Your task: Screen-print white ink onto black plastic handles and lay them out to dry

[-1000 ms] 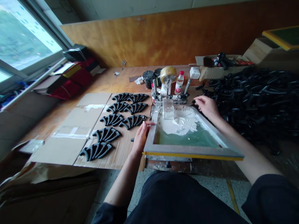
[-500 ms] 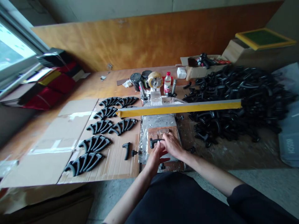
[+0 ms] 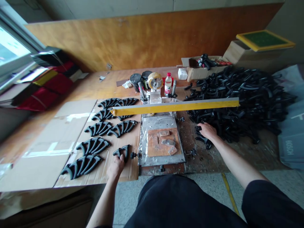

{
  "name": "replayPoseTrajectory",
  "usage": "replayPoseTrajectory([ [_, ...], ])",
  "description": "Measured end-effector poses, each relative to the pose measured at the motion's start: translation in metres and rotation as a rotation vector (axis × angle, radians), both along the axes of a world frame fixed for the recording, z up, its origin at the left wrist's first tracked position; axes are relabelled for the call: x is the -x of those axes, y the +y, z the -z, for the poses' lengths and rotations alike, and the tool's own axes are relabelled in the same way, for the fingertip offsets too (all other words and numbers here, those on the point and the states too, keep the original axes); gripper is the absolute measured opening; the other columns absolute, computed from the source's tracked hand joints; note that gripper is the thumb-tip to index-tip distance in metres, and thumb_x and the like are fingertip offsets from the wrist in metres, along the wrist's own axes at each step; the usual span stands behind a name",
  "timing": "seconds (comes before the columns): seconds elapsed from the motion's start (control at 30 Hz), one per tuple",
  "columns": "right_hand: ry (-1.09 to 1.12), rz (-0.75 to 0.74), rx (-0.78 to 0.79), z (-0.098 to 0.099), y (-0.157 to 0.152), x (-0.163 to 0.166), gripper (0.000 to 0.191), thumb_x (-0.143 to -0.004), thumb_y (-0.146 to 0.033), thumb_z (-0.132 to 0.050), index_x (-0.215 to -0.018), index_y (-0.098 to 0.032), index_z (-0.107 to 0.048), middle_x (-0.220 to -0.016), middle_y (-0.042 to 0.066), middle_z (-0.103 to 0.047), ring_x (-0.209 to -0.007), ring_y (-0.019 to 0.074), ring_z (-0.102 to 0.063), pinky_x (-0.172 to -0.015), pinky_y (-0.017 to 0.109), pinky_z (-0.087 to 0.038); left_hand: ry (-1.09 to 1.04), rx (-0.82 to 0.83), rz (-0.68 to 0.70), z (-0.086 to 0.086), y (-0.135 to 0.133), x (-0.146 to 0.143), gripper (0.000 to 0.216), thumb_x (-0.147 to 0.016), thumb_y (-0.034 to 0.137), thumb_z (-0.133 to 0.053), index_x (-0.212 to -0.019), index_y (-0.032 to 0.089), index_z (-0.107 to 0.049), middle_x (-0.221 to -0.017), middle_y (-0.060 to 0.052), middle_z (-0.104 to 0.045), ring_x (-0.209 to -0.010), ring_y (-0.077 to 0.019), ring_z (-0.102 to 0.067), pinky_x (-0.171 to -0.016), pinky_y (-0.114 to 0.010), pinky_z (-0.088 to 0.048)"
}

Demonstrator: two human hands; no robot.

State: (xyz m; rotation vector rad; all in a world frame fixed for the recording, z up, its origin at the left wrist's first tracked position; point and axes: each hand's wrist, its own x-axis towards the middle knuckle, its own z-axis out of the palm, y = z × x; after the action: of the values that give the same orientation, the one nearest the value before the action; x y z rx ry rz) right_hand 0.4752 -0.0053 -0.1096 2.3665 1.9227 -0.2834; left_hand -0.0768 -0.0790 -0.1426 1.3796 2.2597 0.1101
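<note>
My left hand [image 3: 116, 166] is closed on one end of a black curved plastic handle [image 3: 117, 152], low over the cardboard sheet [image 3: 120, 172]. Beside it lies a similar handle [image 3: 126, 153]. At the near left edge of a big heap of black handles [image 3: 237, 91], my right hand [image 3: 207, 130] has its fingertips closed on a black handle [image 3: 198, 128], partly hidden. Between the hands, the metal plate of a jig [image 3: 144, 158] carries a brown pad [image 3: 152, 150] with small blocks under clear film, and no handle lies on it.
Fanned rows of black handles [image 3: 93, 144] cover the cardboard on the left. A yellow-edged bar [image 3: 175, 107] spans above the jig. Behind stand dark tubs [image 3: 136, 81], a tape roll [image 3: 155, 80] and a bottle [image 3: 168, 84]. A grey bin [image 3: 292, 142] stands far right.
Both hands have left the jig pad. The left hand has carried the handle from it leftward to the cardboard, beside the single handle. My right hand has moved right to the heap.
</note>
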Motion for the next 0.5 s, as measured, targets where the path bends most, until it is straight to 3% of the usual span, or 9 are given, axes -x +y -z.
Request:
replayPoseTrajectory([
  [0.13, -0.135, -0.113, 0.06, -0.011, 0.002, 0.01, 0.033, -0.081, -0.01, -0.052, -0.109, -0.023, -0.062, -0.099, 0.01, -0.067, -0.094, 0.0239, -0.064, -0.071, 0.031, -0.045, 0.13, 0.154, -0.004, -0.002, 0.003, -0.003, 0.062, -0.09, 0.059, -0.03, -0.104, 0.012, -0.066, -0.1, -0.025, -0.07, -0.103, -0.0411, -0.065, -0.089, -0.054, -0.044],
  [0.23, -0.074, -0.173, -0.098, -0.03, 0.006, 0.022, 0.03, -0.083, -0.015, -0.054, -0.112, -0.017, -0.058, -0.089, 0.011, -0.068, -0.085, 0.0254, -0.065, -0.071, 0.035, -0.047, 0.211, 0.149, 0.016, -0.021, 0.015, -0.004, 0.058, -0.091, 0.057, -0.032, -0.101, 0.013, -0.068, -0.107, -0.025, -0.069, -0.107, -0.0413, -0.063, -0.09, -0.054, -0.044],
  [0.33, 0.307, -0.25, -0.32, -0.043, 0.008, 0.061, 0.026, -0.083, -0.024, -0.059, -0.109, -0.019, -0.06, -0.095, 0.008, -0.067, -0.082, 0.0218, -0.065, -0.073, 0.034, -0.05, 0.1, -0.02, 0.06, -0.055, 0.037, -0.021, 0.049, -0.092, 0.054, -0.035, -0.101, 0.018, -0.067, -0.102, -0.018, -0.071, -0.098, -0.034, -0.066, -0.085, -0.045, -0.047],
  [0.43, 0.686, -0.373, -0.393, -0.036, 0.002, 0.12, 0.021, -0.085, -0.026, -0.059, -0.104, -0.021, -0.064, -0.092, 0.004, -0.064, -0.083, 0.0185, -0.064, -0.077, 0.032, -0.052, -0.195, -0.272, 0.128, -0.099, 0.067, -0.062, 0.047, -0.094, 0.057, -0.032, -0.101, 0.023, -0.064, -0.082, -0.005, -0.07, -0.076, -0.0188, -0.066, -0.072, -0.029, -0.05],
  [0.5, 0.705, -0.505, -0.382, -0.022, -0.006, 0.154, 0.024, -0.089, -0.021, -0.053, -0.109, -0.022, -0.066, -0.096, 0.005, -0.062, -0.087, 0.0174, -0.063, -0.081, 0.031, -0.051, -0.574, -0.565, 0.106, -0.131, 0.084, -0.095, 0.048, -0.092, 0.06, -0.036, -0.105, 0.021, -0.06, -0.07, -0.001, -0.064, -0.062, -0.0138, -0.06, -0.061, -0.023, -0.048],
])
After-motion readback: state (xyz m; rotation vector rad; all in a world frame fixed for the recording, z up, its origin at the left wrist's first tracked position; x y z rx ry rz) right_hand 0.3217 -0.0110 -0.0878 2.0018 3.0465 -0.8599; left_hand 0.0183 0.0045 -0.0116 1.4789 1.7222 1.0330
